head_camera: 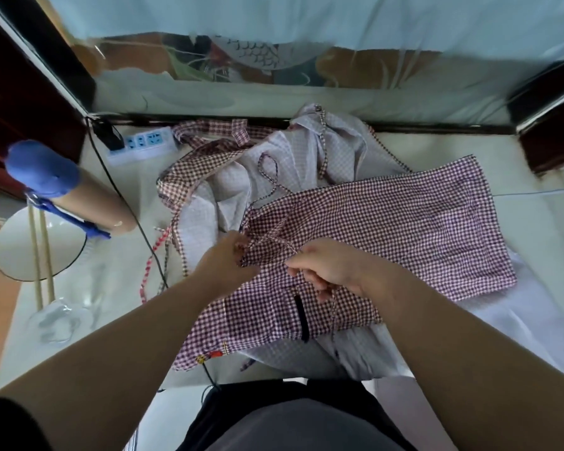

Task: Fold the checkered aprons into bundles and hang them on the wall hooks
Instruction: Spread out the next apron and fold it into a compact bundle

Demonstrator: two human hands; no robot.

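A maroon-and-white checkered apron [388,222] lies folded flat on the white table [534,177], its pocket end toward me. My left hand [228,258] pinches the apron's left edge where a thin checkered strap [275,240] crosses it. My right hand [326,271] rests on the cloth with fingers curled round the same strap. Behind it lies a rumpled heap of other checkered aprons [241,164], pale inner side up, with loose strap loops. No wall hooks are in view.
A white power strip [144,143] with a black cable sits at the back left. A cardboard tube capped with blue cloth [66,193] lies at the left, beside a round white lamp base [23,249]. A clear glass object [59,320] stands near the left front edge.
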